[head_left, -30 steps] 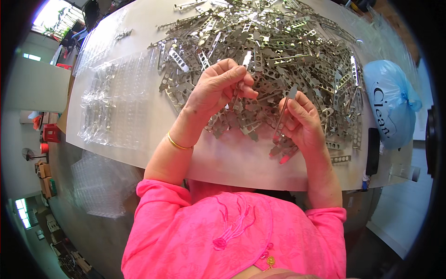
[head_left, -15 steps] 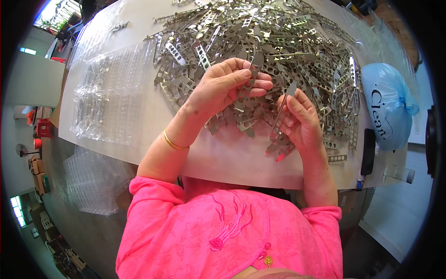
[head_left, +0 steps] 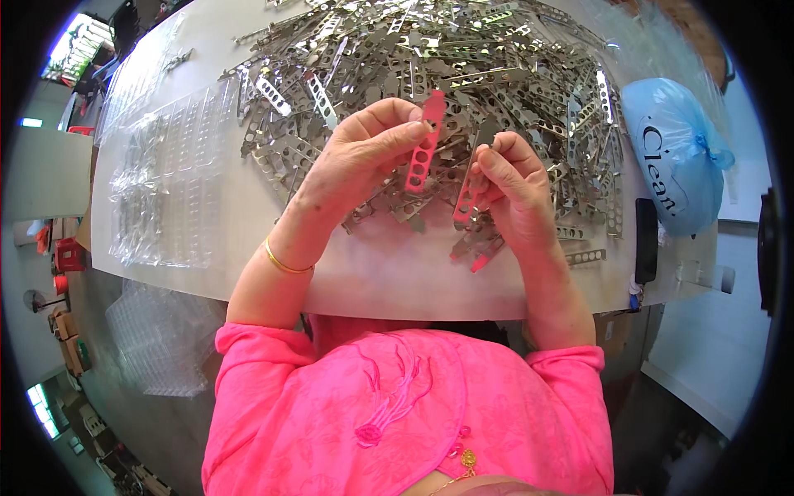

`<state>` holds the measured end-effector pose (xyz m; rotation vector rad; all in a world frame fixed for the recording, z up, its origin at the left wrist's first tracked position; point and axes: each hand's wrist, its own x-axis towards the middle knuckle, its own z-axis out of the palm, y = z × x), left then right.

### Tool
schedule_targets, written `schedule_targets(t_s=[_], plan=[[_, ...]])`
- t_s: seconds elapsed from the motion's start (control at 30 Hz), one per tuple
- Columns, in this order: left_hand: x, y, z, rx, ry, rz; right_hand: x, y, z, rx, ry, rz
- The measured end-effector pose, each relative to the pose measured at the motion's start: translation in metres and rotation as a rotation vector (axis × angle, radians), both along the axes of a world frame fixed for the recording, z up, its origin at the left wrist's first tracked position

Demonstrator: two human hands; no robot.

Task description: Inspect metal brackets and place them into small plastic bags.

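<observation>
A flat metal strip with a row of round holes (head_left: 428,140) is pinched between the thumb and fingers of my left hand (head_left: 360,149). Its shiny face reflects pink, and it stands nearly upright with a slight tilt. To the right, my right hand (head_left: 527,194) grips a second perforated metal strip (head_left: 466,197) near its upper part, the lower part catching pink as well. Both hands are raised over the near side of a large heap of similar strips (head_left: 463,70). A few loose strips (head_left: 478,248) lie below the right hand on the table.
Clear plastic trays (head_left: 169,182) lie on the left of the white table (head_left: 372,289). A tied blue plastic bag (head_left: 674,157) and a black oblong object (head_left: 646,240) are at the right. More clear trays (head_left: 161,339) sit below the table's left edge.
The strip in my left hand has turned, so its face now shows pink instead of grey. My right hand's strip has tilted and also reflects pink. The whole view has shifted slightly.
</observation>
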<state>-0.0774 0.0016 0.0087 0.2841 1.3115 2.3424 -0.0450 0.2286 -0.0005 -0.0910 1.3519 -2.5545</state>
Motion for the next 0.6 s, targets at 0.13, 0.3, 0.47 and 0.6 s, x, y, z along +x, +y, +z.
schedule_targets(t_s=[0.13,0.3,0.47,0.6], plan=[[0.004,0.006,-0.002,0.088,-0.053,-0.058,0.001,-0.002,0.004,0.016,0.021,-0.029],[0.005,0.012,-0.009,0.046,-0.129,-0.076,0.003,-0.005,0.007,0.112,-0.012,-0.049],[0.006,0.012,-0.01,0.063,-0.174,-0.089,0.002,-0.004,0.003,0.203,0.023,-0.074],[0.006,0.012,-0.013,0.051,-0.181,-0.1,0.003,-0.004,0.004,0.209,0.007,-0.038]])
